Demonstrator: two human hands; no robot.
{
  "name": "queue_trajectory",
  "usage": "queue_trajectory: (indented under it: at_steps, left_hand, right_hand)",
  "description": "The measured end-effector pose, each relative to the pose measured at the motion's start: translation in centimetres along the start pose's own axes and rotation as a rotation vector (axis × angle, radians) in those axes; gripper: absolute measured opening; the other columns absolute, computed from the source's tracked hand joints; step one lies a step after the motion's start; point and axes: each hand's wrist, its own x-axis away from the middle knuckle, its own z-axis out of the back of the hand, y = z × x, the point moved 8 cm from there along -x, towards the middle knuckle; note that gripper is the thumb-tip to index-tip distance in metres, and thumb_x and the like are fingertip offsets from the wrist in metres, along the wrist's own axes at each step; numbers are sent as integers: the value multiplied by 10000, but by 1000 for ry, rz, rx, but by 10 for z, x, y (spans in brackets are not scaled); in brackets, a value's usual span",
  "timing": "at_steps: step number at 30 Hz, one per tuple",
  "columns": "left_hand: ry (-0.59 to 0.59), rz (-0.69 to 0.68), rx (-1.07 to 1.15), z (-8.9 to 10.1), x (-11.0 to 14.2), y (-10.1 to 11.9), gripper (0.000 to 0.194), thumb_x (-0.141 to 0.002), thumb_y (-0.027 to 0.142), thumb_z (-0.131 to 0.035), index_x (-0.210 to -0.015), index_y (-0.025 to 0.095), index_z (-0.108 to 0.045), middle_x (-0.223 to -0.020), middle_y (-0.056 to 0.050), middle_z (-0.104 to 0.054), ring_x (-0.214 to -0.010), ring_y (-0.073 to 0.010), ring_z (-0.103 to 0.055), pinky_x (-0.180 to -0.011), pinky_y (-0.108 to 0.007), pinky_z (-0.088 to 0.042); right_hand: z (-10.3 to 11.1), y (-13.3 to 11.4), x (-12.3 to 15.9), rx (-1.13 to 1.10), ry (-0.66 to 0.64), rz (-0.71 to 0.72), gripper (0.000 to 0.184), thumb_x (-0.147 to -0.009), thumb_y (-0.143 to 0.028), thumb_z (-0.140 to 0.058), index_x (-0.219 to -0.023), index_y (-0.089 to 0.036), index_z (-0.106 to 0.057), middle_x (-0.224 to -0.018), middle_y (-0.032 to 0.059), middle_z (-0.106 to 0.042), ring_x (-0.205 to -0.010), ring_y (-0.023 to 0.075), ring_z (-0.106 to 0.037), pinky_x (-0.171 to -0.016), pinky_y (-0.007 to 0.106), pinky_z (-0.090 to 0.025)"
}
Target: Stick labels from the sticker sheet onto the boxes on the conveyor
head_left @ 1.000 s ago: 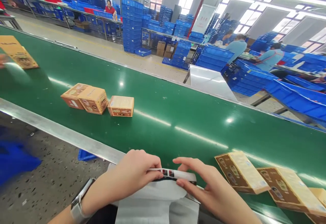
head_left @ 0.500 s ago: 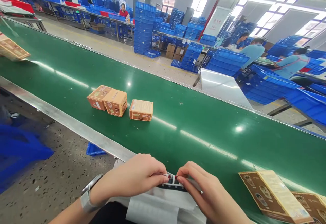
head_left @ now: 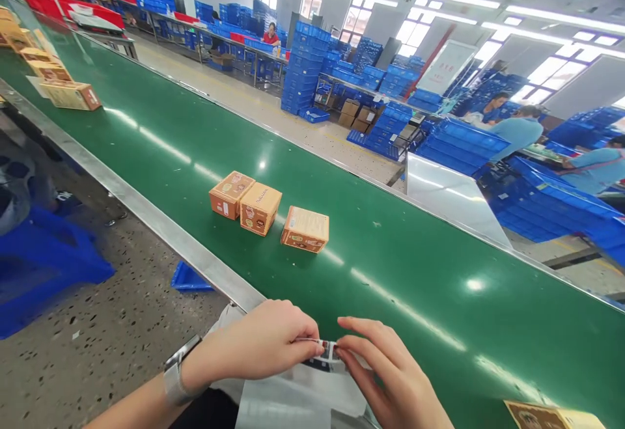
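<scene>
At the belt's near edge, my left hand (head_left: 276, 339) pinches a small strip (head_left: 319, 362) with white-edged dark panels and some red. What kind of item it is, I cannot make out. My right hand (head_left: 385, 370) grips the strip's other end between thumb and a fingertip, another finger lifted clear. A pale translucent sheet (head_left: 283, 400) spreads below both hands; whether it joins the strip is unclear. Beyond them on the green belt (head_left: 415, 253) sit a printed brown box (head_left: 306, 227), a second box (head_left: 260, 209) and a third box (head_left: 230, 193), the last two touching.
More boxes (head_left: 71, 94) line the belt at far left, and one box (head_left: 551, 416) shows at bottom right. A metal rail (head_left: 161, 240) edges the belt. Blue crates (head_left: 305, 68) are stacked across the aisle, where several people sit at benches. A blue stool (head_left: 58, 266) stands at left.
The view has swung left, bringing more boxes into sight at far left. The boxes sit further right in view. A finger of my right hand has lifted; both hands keep the strip.
</scene>
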Motion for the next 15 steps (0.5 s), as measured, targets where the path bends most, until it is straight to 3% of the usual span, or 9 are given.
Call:
queue_trajectory:
  at_steps: [4,10,15]
  left_hand:
    - [61,82,69,8,5,-13,345,-905,246,-489,-578,176,-401,-536,58,-362,-520,-92,-322,-486,-227,-216]
    - [60,153,117,18,16,-22,304,-893,293,-479,-614,178,-442,-542,54,-368,-527,-98,-314,-488,-231,-216]
    - [92,132,107,24,20,-24,314,-894,304,-466,-608,181,-426,-561,48,-379,-543,-103,-330,-502,-236,-224]
  right_hand:
    - [-2,0,-11,-115,35,-1,160,-956,-155,-523,-934,-251,-649,-1048,83,-724,-924,228,-704,-783,335,-597]
    - [-9,24,-38,-288,-118,-171,162,-960,-252,-518,-857,-239,-642,-1057,101,-727,-957,222,-706,-782,310,-606]
    - [-12,32,-40,-417,-166,-289,191,-965,-345,-515,-862,-247,-642,-1036,88,-733,-929,223,-709,-654,264,-600]
